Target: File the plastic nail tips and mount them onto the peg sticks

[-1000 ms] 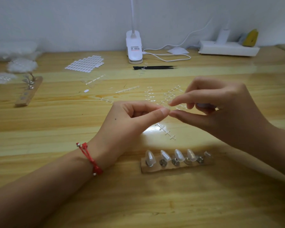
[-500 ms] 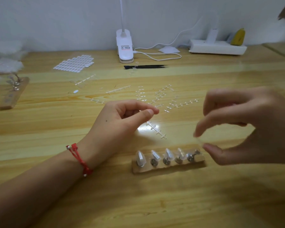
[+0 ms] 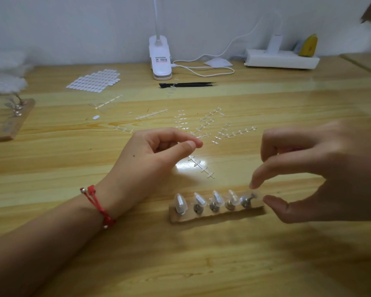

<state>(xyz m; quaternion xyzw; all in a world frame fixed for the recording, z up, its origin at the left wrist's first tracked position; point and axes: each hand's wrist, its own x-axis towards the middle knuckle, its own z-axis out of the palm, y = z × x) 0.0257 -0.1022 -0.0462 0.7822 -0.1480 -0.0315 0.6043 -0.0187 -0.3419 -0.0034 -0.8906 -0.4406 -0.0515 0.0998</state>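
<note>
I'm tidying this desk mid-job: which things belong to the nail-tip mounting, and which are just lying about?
In the job: peg block, four mounted nail tips, bare fifth peg, right hand beside it.
Lying about: clip lamp, black tweezers, power strip, second peg block.

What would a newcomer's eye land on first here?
Front and centre sits a wooden peg strip with four clear nail tips mounted and the rightmost peg bare. The right hand hovers at that bare end, thumb and forefinger apart. The left hand, with a red cord bracelet, is left of the strip.
</note>
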